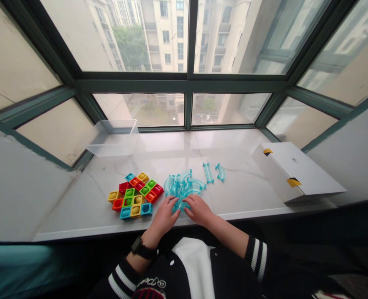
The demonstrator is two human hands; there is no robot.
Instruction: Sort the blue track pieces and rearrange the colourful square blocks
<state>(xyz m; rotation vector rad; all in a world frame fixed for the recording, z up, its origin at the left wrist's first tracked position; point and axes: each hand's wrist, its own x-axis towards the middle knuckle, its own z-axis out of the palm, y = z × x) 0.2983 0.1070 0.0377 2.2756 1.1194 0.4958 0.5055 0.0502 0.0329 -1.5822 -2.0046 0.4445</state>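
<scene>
At the near edge of a pile of translucent blue track pieces [184, 187], my left hand [165, 215] has its thumb and fingers closed around a track piece. My right hand [199, 209] meets it from the other side, fingers curled onto the near part of the pile. The fingers partly hide what they grip. Straight and curved pieces overlap in the pile. To its right lie a separate straight track piece [208, 172] and a curved track piece [221, 172]. Left of my hands, red, green, yellow and blue toy blocks [135, 194] with round hollows sit close together.
A clear plastic bin [118, 139] stands at the back left of the white marbled sill [233, 166]. On the right is a white box [296, 170] with black-and-yellow tabs. Green-framed windows [186, 86] enclose the back and sides. The sill's front edge runs beneath my wrists.
</scene>
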